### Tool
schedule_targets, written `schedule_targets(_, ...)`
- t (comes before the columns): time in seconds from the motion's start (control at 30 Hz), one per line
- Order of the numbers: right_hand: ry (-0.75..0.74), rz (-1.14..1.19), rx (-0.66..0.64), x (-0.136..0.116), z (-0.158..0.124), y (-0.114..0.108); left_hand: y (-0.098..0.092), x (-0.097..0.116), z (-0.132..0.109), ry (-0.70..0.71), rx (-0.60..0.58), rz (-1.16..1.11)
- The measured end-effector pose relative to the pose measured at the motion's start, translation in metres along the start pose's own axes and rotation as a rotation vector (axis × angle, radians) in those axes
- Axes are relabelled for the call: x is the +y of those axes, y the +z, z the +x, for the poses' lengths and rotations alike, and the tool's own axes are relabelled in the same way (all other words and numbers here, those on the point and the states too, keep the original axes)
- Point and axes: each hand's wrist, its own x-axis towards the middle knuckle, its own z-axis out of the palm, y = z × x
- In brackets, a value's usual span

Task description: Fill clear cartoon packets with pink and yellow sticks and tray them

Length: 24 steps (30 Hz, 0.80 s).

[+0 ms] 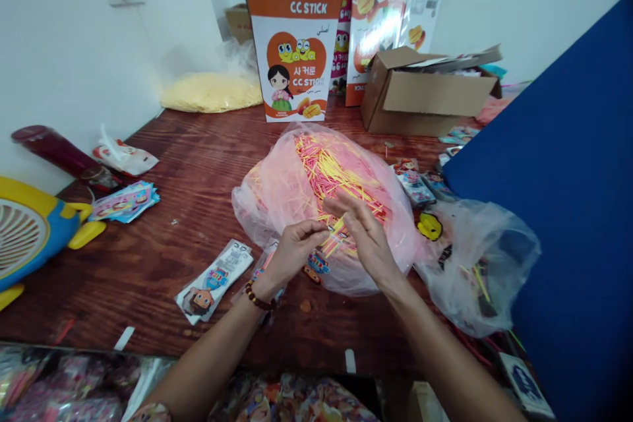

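My left hand [295, 247] is closed, thumb and forefinger pinching the edge of a small clear printed packet [316, 265] with a colourful logo and a cartoon figure. Close by on the right, my right hand [364, 232] is open, its fingers stretched out over the packet's top end. A few yellow sticks show between the hands; whether they lie inside the packet I cannot tell. Just beyond sits a pinkish clear plastic bag [281, 188], open and heaped with thin pink and yellow sticks [326, 168]. A stack of flat printed packets [215, 281] lies left of my left hand.
Behind the bag stand a tall CC Stick box [297, 46] and an open cardboard carton [420, 102]. A second plastic bag [494, 264] and a blue panel [568, 165] border the right. On the left are a yellow-blue fan [30, 231], a dark red bottle [54, 148] and more packets [126, 201].
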Motion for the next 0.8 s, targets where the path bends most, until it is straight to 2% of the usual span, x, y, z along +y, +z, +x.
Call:
schedule_targets(0.1,-0.048,-0.248,-0.164,-0.003,-0.001,-0.005,0.005,0.005,0.003,0.038,-0.004,-0.065)
schedule_targets(0.2,-0.041,-0.240,-0.260,-0.001,-0.003,-0.012,0.005,0.007,0.005,0.074,0.001,-0.082)
schedule_targets(0.3,0.011,-0.187,-0.204,0.003,-0.006,-0.021,0.002,0.004,0.006,0.056,0.075,-0.074)
schedule_targets(0.37,0.015,-0.291,-0.149,0.002,-0.009,-0.023,0.000,0.002,0.006,0.072,0.102,-0.097)
schedule_targets(0.47,-0.020,-0.419,-0.173,-0.003,-0.013,-0.020,-0.001,0.002,0.004,0.151,0.100,-0.129)
schedule_targets(0.57,-0.004,-0.324,-0.128,-0.007,-0.011,-0.017,-0.002,0.005,0.000,0.177,0.114,-0.178)
schedule_targets(0.67,0.079,-0.154,-0.004,-0.007,-0.005,-0.017,-0.006,0.007,-0.004,0.089,0.074,-0.228)
schedule_targets(0.8,0.164,0.019,0.040,-0.001,-0.003,-0.009,-0.015,0.007,-0.016,-0.088,-0.101,-0.169)
